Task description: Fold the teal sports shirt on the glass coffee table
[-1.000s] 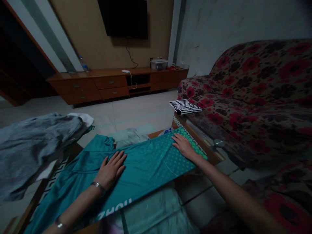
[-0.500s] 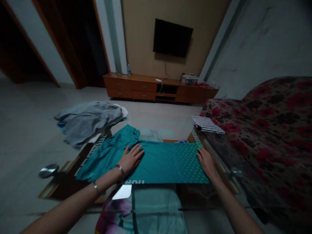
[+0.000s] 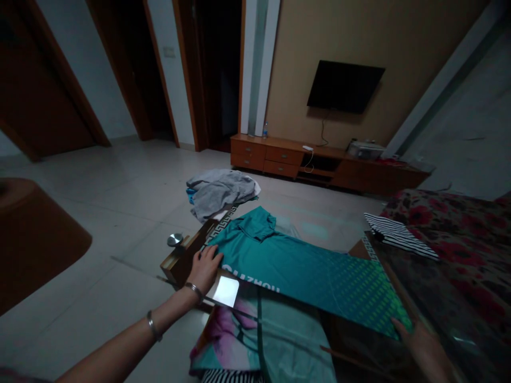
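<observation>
A teal shirt (image 3: 295, 260) with white lettering lies folded lengthwise across a glass-topped table (image 3: 187, 255). My left hand (image 3: 205, 268) rests on the shirt's near left corner, fingers curled over its edge. At the shirt's near right corner, where a green dotted pattern shows, sits my right hand (image 3: 419, 343) with its fingertips at the hem. Whether either hand pinches the cloth is unclear in the dim light.
A grey garment pile (image 3: 219, 191) lies at the table's far end. A striped folded cloth (image 3: 399, 234) rests by the floral sofa (image 3: 451, 234). Colourful fabric (image 3: 263, 340) shows under the glass. A TV stand (image 3: 319, 162) lines the far wall; a brown rug (image 3: 32, 234) lies left.
My view has swung left and pulled back. Both hands slid from the shirt's middle and far side out to its near corners.
</observation>
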Available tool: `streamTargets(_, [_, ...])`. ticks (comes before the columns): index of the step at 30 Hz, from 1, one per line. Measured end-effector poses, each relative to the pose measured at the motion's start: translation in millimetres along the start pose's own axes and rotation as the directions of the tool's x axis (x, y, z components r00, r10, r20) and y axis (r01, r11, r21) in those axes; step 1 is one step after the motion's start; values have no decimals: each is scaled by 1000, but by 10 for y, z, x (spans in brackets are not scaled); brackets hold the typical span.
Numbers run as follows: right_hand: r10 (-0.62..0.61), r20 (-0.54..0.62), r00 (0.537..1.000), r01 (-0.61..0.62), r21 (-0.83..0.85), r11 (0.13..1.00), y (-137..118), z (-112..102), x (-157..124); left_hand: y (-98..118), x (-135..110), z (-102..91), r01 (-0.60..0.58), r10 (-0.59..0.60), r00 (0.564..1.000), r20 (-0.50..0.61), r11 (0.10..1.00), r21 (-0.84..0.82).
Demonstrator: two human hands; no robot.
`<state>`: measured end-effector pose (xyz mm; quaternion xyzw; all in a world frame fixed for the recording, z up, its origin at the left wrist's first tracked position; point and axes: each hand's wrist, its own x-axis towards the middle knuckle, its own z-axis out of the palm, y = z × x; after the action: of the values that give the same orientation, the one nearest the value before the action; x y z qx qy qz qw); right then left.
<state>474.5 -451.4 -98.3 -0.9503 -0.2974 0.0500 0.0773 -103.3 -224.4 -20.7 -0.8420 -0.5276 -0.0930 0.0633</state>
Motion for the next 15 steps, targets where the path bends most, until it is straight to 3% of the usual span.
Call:
streamTargets(3, [17,93,996,-21,41,999,46,-15,108,-184,-31,40,127,-127,991,-44,992,-17])
streamTargets(10, [88,60,994,-102,304,947,131,-39,119,-326,-167,267,249,-248,969,-15,967,56])
streamTargets(13, [15,-2,1000,-14,332,943,136,-10,89,-331,-135,246,315,-313,949,-45,948,35])
streamTargets(15, [-45,-62,997,61,282,957,161,24,88,-320,-97,240,285,-284,957,-62,959,-1])
